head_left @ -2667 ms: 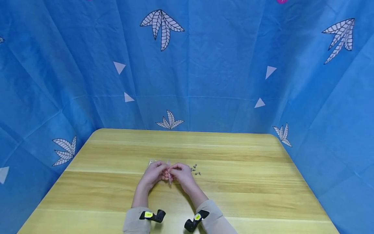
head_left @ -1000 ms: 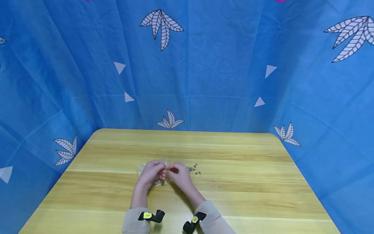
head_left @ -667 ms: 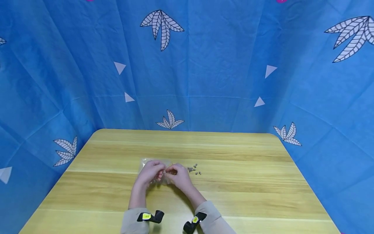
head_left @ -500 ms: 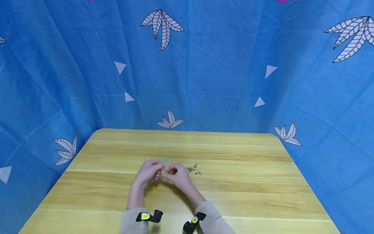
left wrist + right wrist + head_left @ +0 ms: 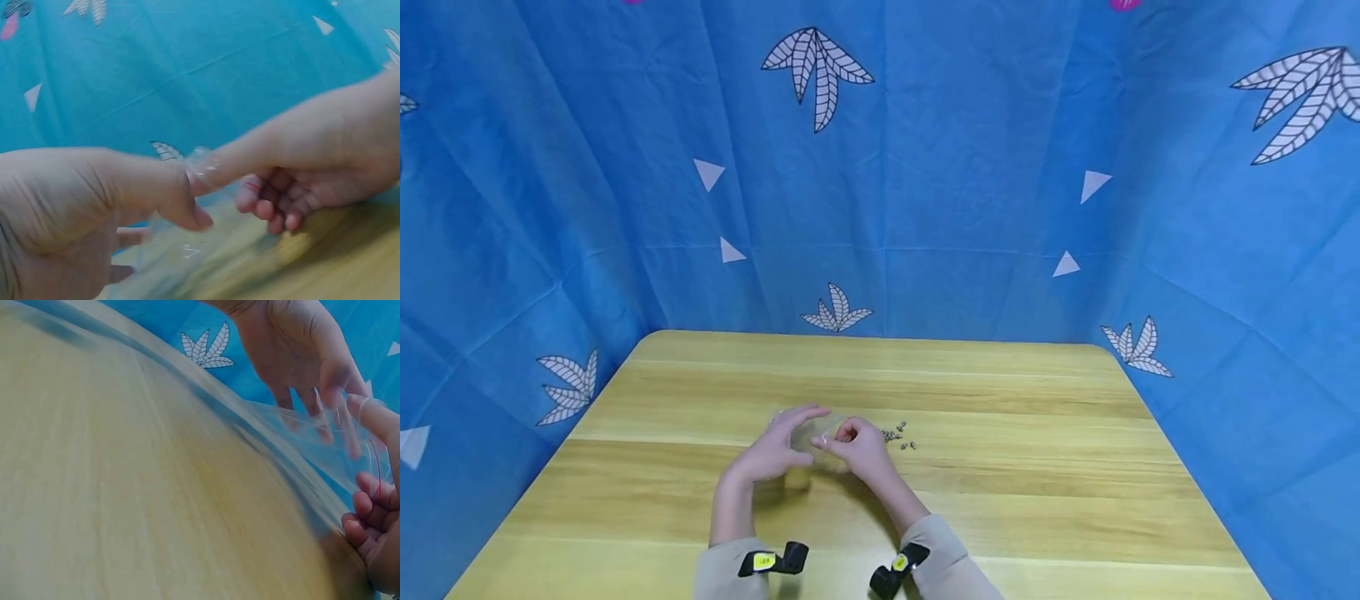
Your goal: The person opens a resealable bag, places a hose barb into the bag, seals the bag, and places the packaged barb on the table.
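Note:
A clear plastic zip bag (image 5: 807,433) with a thin red line along its mouth is between my two hands, above the table. My right hand (image 5: 863,454) pinches the bag at its mouth; the right wrist view shows the thumb on the film (image 5: 325,434). My left hand (image 5: 767,452) is at the bag's other side, thumb and fingers spread apart. In the left wrist view the left hand (image 5: 81,206) overlaps the see-through film, its fingers partly behind it. Several small metal pieces like screws (image 5: 892,435) lie just right of the right hand.
The wooden table (image 5: 1000,467) reaches back to a blue patterned curtain (image 5: 955,167), which hangs along the far side and both sides. Each sleeve carries a black wrist camera (image 5: 772,562).
My left hand has let go of the bag's mouth, moved left and spread its fingers. The right hand keeps its pinch, almost in place. Earlier, both hands pinched the bag close together.

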Demonstrator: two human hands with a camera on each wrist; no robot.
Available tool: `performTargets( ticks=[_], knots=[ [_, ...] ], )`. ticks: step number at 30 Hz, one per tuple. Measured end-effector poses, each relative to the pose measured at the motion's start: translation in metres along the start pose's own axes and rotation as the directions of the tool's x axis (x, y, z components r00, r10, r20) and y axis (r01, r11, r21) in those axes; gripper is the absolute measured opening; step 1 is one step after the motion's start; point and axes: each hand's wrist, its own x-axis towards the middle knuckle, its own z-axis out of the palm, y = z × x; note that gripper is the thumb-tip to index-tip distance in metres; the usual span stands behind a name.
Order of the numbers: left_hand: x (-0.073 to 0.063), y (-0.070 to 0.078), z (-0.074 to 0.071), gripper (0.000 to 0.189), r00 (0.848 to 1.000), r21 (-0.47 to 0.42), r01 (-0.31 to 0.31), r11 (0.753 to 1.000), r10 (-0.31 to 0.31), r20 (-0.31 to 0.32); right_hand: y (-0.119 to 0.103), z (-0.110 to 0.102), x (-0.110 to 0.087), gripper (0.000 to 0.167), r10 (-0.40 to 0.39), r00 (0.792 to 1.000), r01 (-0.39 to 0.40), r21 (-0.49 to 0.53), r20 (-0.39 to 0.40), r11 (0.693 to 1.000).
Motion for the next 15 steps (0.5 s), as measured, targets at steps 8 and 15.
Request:
performTargets(
  ticks=[8,15],
  knots=[
    [0.010,-0.001,0.016,0.081,0.997,0.174,0.012,0.985,0.002,-0.080,0.000,0.000,0.001,0.036,0.010,1.000,-0.011,0.050,0.017,0.999],
    [0.015,-0.011,0.022,0.078,0.982,0.213,-0.008,0.977,0.048,-0.182,0.005,0.000,0.003,0.030,-0.047,0.998,0.053,0.132,-0.052,0.990]
  ],
)
